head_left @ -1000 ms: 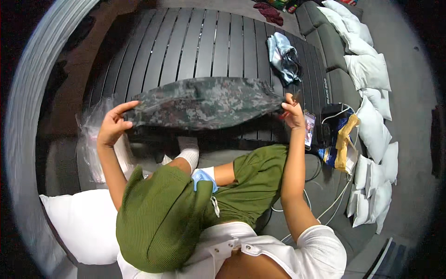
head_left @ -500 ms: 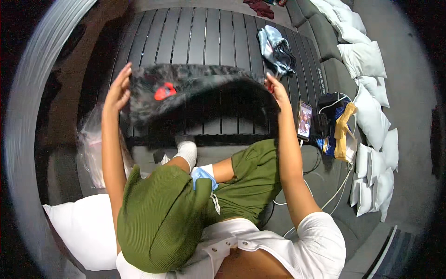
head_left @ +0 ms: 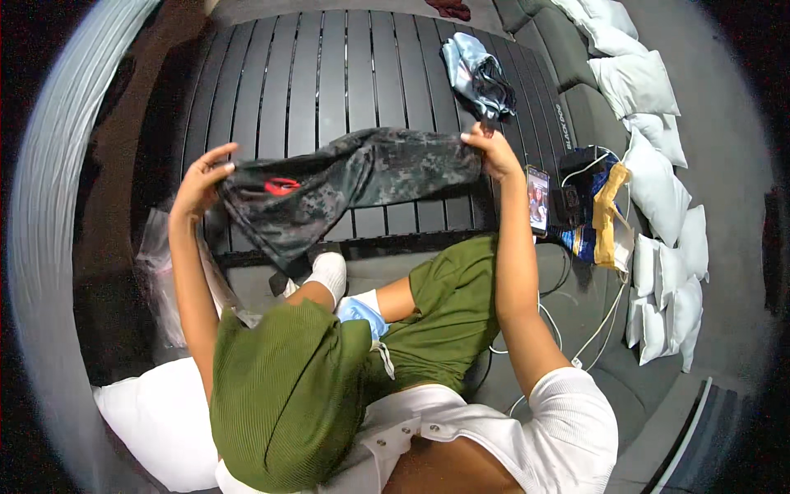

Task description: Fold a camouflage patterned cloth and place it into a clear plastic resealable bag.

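A grey camouflage garment (head_left: 354, 185) with a small red mark hangs stretched above the dark slatted table (head_left: 329, 74). My left hand (head_left: 202, 177) grips its left end, where the cloth bunches and droops toward the table's front edge. The right end is pinched in my right hand (head_left: 492, 152), slightly higher. My knees in green shorts sit below the garment.
A crumpled light blue cloth (head_left: 479, 76) lies at the table's far right. A phone (head_left: 537, 200) with a lit screen rests at the right edge, beside cables and a yellow-and-blue bag (head_left: 601, 218). White cushions (head_left: 658, 181) line the right side; a clear plastic bag (head_left: 164, 280) lies left.
The garment was lifted and flipped over, its red mark now showing. My hands have come down and forward, and the left end now sags.
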Demonstrator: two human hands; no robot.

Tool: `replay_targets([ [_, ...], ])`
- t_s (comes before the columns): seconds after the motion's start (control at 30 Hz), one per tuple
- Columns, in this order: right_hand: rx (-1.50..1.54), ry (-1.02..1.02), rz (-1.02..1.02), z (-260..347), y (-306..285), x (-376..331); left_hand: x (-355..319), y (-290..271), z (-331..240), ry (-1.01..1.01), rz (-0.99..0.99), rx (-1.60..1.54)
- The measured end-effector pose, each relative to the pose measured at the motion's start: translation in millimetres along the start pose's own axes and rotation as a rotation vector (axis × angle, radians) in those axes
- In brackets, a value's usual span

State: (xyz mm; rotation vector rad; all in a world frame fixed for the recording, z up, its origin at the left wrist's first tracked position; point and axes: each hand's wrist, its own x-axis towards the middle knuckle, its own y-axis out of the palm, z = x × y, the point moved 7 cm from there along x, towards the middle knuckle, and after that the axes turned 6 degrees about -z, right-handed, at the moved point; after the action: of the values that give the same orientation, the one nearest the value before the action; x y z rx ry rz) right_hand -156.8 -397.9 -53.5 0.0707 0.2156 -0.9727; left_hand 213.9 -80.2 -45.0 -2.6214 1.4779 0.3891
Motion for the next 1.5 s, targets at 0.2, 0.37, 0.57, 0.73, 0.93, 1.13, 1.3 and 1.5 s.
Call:
replay_targets([
  [0.2, 0.055, 0.052, -0.165, -14.8, -7.6, 33.4, 43.0, -19.7, -0.3, 0.018, -0.161, -0.145],
  [0.37, -0.299, -0.061, -0.316, -31.7, -17.8, 18.2, 41.2, -9.8, 49.6, 0.033, -0.320, 0.056],
  [0.57, -0.483, 0.168, -0.329, -47.7, -36.5, -14.4, -0.2, -0.1, 68.1, -0.035, -0.275, 0.023],
  [0.73, -0.748, 0.118, -0.235, -58.9, -50.6, -14.4, 9.4, 5.1, 71.5, 0.009, -0.220, 0.322],
  [0.93, -0.658, 0.036, -0.069, -19.5, -20.8, -43.1, -5.2, 15.6, 61.6, -0.089, -0.136, 0.296],
  [1.13, -0.022, -0.074, -0.079, 21.8, -17.1, -29.9, 1.9, 4.0, 14.5, -0.127, -0.234, -0.382],
  [1.3, -0.107, 0.345, -0.147, -36.5, -21.5, -5.5, 12.1, 2.4, 51.4, -0.251, -0.014, -0.260],
  [1.5, -0.476, 0.192, 0.211, -21.4, -8.8, -23.0, -30.8, 13.4, 65.0, -0.233, 0.200, 0.461],
])
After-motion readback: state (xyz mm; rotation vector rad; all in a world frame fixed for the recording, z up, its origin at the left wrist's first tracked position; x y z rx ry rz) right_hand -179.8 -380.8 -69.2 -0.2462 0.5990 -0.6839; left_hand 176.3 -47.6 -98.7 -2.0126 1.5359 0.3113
